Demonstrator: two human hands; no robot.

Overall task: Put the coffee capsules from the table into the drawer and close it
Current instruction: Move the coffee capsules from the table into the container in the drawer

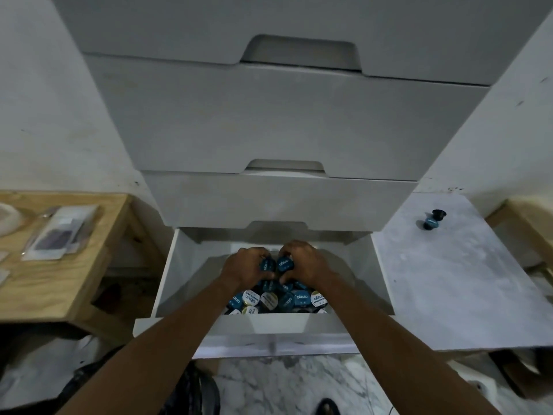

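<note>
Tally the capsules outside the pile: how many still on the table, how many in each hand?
Capsules on the table: 2
Capsule in left hand: 1
Capsule in right hand: 1
Total: 4; the drawer pile is too dense to count.

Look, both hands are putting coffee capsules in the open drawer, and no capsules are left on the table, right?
Not quite. The head view shows two capsules left on the grey table to the right. The rest holds: the left hand and right hand hold capsules over the open drawer.
</note>
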